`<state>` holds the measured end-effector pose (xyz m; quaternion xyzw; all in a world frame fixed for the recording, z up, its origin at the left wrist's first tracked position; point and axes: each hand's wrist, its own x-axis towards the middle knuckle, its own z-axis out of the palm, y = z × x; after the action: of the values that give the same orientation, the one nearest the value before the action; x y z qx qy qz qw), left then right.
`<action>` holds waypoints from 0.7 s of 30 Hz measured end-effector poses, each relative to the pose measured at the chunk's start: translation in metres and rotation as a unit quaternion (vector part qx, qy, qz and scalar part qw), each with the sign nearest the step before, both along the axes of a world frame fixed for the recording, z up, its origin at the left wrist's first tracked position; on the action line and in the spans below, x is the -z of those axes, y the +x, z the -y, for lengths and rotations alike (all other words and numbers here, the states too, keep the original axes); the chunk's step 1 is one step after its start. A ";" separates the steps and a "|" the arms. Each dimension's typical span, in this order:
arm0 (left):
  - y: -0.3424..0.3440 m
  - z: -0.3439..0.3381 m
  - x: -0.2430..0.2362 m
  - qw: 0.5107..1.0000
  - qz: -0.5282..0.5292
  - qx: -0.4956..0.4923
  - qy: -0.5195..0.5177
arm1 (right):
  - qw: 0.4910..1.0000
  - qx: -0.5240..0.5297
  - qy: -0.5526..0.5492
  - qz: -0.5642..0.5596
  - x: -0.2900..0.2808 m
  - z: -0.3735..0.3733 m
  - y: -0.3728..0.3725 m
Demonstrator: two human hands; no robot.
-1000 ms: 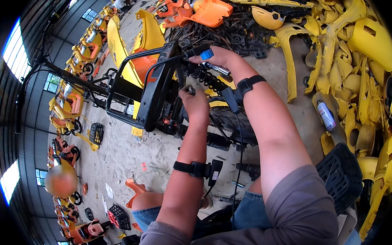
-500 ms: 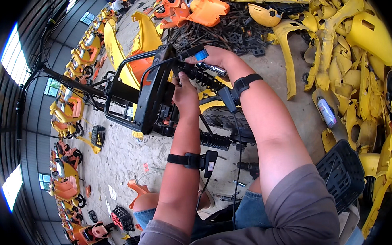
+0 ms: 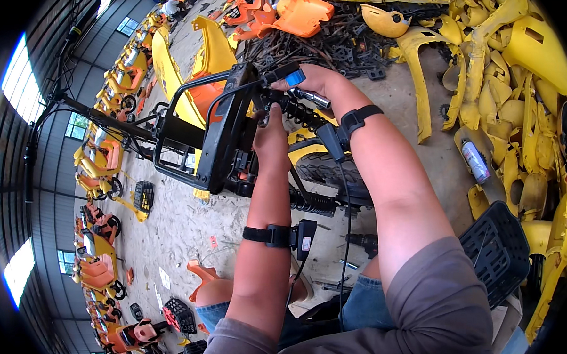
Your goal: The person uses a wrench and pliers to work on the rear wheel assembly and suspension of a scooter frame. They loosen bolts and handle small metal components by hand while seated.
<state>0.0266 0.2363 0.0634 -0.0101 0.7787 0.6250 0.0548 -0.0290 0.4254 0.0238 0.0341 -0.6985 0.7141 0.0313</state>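
Note:
A stripped scooter with a black tubular rack (image 3: 197, 179), a tyre (image 3: 321, 170) and a black coil-spring shock absorber (image 3: 299, 115) stands before me. My left hand (image 3: 270, 139) reaches in between the rack and the shock absorber's upper end. Its thumb points up and its fingers curl around a part that I cannot make out. Across from it, my right hand (image 3: 314, 80) is curled over the shock absorber's upper end, fingers mostly hidden. A shiny metal cylinder (image 3: 313, 98) sticks out below this hand; whether it is gripped does not show. A second spring shock (image 3: 314, 203) sits lower down.
Yellow body panels (image 3: 485, 102) are heaped at right, with a spray can (image 3: 475, 160) and a black basket (image 3: 496, 252). Dark metal parts (image 3: 328, 43) and orange panels (image 3: 304, 15) lie beyond the scooter. Scooters (image 3: 95, 251) line the left wall. A cable (image 3: 349, 237) hangs from my right forearm.
My left thumb has moved slightly up and to the right. My right hand has shifted a little to the right, staying at the shock absorber. The scooter stands as before.

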 end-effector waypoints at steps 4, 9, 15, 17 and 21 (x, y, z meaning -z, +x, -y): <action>-0.009 0.007 0.015 0.997 -0.076 0.016 -0.025 | 1.000 -0.004 -0.013 -0.015 -0.005 0.004 0.005; 0.010 0.001 -0.021 0.988 0.129 0.005 0.086 | 1.000 -0.001 -0.012 -0.002 -0.003 0.001 0.005; -0.009 0.000 0.016 0.990 -0.133 -0.023 -0.043 | 1.000 -0.013 -0.007 -0.006 -0.006 0.002 0.005; -0.018 0.007 0.015 0.997 -0.071 -0.002 -0.037 | 0.999 -0.021 -0.025 -0.017 -0.003 0.002 0.004; 0.006 -0.006 -0.016 0.999 0.039 0.002 -0.010 | 1.000 -0.020 -0.024 0.001 -0.002 0.000 0.005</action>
<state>0.0330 0.2422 0.0796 -0.0338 0.7819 0.6165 0.0861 -0.0243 0.4258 0.0258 0.0467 -0.6801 0.7314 0.0172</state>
